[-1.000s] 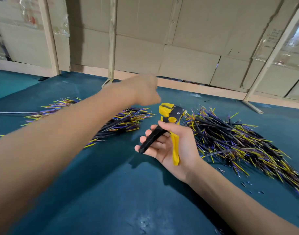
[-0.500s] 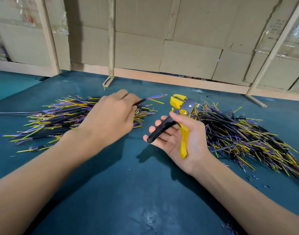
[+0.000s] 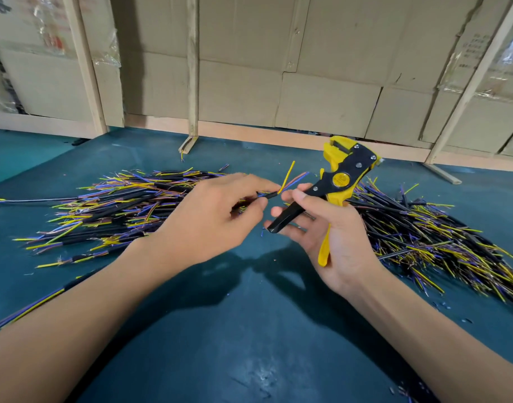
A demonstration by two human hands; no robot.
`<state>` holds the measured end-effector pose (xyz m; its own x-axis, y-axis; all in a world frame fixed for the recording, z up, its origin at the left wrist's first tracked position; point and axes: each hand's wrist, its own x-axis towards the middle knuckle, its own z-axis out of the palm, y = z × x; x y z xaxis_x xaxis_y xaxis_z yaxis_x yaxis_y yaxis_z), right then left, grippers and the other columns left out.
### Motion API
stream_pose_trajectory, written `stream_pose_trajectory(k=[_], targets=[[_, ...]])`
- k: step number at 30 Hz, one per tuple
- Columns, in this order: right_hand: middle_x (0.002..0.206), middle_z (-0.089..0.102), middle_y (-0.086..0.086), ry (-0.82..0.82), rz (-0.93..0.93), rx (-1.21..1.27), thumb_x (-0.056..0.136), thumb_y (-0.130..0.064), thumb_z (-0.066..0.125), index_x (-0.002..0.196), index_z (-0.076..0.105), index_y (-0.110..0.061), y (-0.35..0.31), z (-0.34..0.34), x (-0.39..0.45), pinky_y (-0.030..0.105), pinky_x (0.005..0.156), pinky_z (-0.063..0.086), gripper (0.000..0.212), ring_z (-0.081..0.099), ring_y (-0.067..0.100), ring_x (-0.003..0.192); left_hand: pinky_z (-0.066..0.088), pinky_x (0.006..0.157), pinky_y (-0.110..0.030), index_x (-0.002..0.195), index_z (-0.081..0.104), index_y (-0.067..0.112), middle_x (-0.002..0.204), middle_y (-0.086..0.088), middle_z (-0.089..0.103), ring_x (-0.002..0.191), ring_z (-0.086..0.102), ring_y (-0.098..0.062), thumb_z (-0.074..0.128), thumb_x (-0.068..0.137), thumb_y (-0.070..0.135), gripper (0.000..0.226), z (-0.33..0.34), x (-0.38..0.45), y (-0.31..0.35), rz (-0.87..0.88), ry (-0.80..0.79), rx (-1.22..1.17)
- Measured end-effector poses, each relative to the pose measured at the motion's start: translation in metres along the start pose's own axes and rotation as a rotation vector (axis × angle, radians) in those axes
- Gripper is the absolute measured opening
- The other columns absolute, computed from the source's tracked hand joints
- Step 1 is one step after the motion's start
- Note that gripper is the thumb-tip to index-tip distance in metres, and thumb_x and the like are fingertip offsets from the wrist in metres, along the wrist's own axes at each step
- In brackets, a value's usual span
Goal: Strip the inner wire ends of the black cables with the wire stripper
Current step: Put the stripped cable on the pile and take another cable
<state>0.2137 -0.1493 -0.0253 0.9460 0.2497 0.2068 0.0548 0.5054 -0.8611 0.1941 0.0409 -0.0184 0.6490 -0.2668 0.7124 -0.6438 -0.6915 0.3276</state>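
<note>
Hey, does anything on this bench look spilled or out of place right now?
Small wire offcuts lie scattered on the green mat near the right cable pile, likely stripping debris. Otherwise nothing stands out.

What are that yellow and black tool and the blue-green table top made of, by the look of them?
Stripper: seemingly hard yellow plastic body and handle with black, probably metal, plates; small silvery rivets show on the black part. Table top: looks like a matte rubber or vinyl mat; it is dull teal with whitish scuffs and only a soft sheen. Neither can be settled by sight alone.
</note>
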Motion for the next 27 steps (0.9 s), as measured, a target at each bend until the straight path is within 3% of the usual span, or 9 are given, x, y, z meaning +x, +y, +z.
stream_pose_trajectory(k=[5,8,12,15,21,27], targets=[[0.089,0.067,0.017,0.046,-0.012,-0.035,0.075,-0.008,0.076,0.101,0.061,-0.006,-0.001,-0.003,0.002,0.053,0.074,0.061,0.03,0.07,0.038,0.075,0.037,0.051,-0.016,0.103,0.076,0.029,0.071,0.0,0.067,0.05,0.044,-0.004,0.063,0.097,0.015,0.02,0.007,-0.001,-0.003,-0.257,-0.141,-0.546],[0.081,0.069,0.014,0.012,-0.016,-0.07,0.079,-0.005,0.074,0.1,0.061,-0.008,-0.003,-0.006,0.003,0.051,0.074,0.061,0.025,0.07,0.038,0.077,0.031,0.042,-0.019,0.103,0.075,0.021,0.071,-0.012,0.066,0.043,0.035,-0.013,0.062,0.096,0.018,0.015,0.007,-0.001,0.0,-0.339,-0.207,-0.745],[0.081,0.068,0.013,0.043,-0.032,-0.088,0.086,0.004,0.07,0.104,0.061,-0.006,-0.002,-0.007,0.005,0.047,0.069,0.06,0.022,0.07,0.037,0.075,0.035,0.039,-0.021,0.105,0.072,0.018,0.074,-0.014,0.07,0.043,0.053,-0.022,0.061,0.099,0.014,0.012,0.009,-0.002,-0.001,-0.385,-0.244,-0.769],[0.087,0.068,0.014,0.05,-0.041,-0.13,0.088,0.006,0.068,0.101,0.064,-0.006,0.002,-0.008,0.005,0.047,0.07,0.059,0.018,0.069,0.037,0.08,0.046,0.039,-0.029,0.102,0.069,0.012,0.073,-0.013,0.071,0.053,0.066,-0.028,0.067,0.096,0.013,0.006,0.016,-0.002,0.004,-0.414,-0.177,-0.748],[0.086,0.07,0.014,0.091,-0.089,-0.161,0.091,0.0,0.07,0.099,0.066,-0.003,0.002,-0.006,0.005,0.054,0.074,0.059,0.009,0.069,0.036,0.078,0.041,0.044,-0.02,0.09,0.071,0.015,0.073,-0.001,0.071,0.049,0.06,-0.016,0.07,0.095,0.015,0.005,0.02,-0.001,0.006,-0.38,-0.091,-0.578],[0.083,0.071,0.016,0.09,-0.111,-0.098,0.086,0.005,0.072,0.104,0.063,-0.001,0.0,-0.003,0.004,0.054,0.074,0.06,0.021,0.072,0.037,0.075,0.037,0.056,-0.012,0.09,0.073,0.016,0.079,0.004,0.074,0.056,0.052,0.0,0.069,0.094,0.019,0.007,0.019,0.003,0.013,-0.37,0.006,-0.567]])
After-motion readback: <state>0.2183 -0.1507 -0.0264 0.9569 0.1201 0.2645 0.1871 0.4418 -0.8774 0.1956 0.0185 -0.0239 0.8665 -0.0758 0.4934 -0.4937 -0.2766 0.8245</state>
